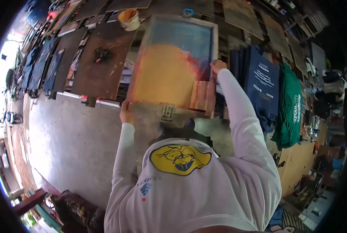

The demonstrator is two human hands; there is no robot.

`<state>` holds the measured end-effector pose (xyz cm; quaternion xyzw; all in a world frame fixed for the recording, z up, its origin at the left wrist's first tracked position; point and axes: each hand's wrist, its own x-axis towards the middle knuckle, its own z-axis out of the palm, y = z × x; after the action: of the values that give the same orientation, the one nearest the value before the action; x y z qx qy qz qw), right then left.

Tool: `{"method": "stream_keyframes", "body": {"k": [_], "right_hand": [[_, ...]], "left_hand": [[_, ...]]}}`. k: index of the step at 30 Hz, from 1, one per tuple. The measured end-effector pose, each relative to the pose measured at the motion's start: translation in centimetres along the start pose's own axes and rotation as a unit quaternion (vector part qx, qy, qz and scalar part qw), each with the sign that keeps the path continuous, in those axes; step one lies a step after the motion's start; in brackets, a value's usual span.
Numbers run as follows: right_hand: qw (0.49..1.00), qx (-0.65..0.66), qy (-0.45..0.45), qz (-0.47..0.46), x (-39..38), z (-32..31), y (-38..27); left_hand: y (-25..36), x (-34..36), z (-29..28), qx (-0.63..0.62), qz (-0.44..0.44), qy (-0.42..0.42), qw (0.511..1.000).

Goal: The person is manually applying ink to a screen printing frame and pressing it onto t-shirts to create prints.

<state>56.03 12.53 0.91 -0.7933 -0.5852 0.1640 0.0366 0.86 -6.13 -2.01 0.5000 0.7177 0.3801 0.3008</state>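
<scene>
A wood-edged screen printing frame point(158, 77) lies before me, its mesh smeared yellow-orange, with red patches and a blue-grey far end. My left hand point(127, 112) is closed on its near left corner. Higher up on the right edge, my right hand point(219, 66) grips the frame's side, fingers partly hidden. Inside the near right corner rests a flat wooden block, perhaps a squeegee point(200, 94), stained orange. A small metal hinge or clamp point(167, 112) sits at the middle of the near edge.
Dark boards point(103, 58) line the racks on both sides. A paint-streaked bucket point(129, 19) stands beyond the frame's far left corner. Navy printed cloth point(260, 77) and green cloth point(290, 105) hang at right. Concrete floor point(72, 143) stretches to my left.
</scene>
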Motion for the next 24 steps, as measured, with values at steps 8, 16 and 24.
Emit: {"method": "stream_keyframes", "body": {"k": [8,16,24], "right_hand": [[0.999,0.035,-0.021,-0.012,0.0,-0.7,-0.6],[0.993,0.062,-0.100,-0.023,3.7,0.2,0.3],[0.989,0.115,-0.092,-0.018,2.4,0.0,0.5]], "left_hand": [[-3.2,1.2,1.5,0.063,-0.016,0.058,0.996],[6.4,-0.5,2.6,0.247,0.071,0.153,0.954],[19.1,11.6,5.9,0.207,0.186,0.118,0.953]]}}
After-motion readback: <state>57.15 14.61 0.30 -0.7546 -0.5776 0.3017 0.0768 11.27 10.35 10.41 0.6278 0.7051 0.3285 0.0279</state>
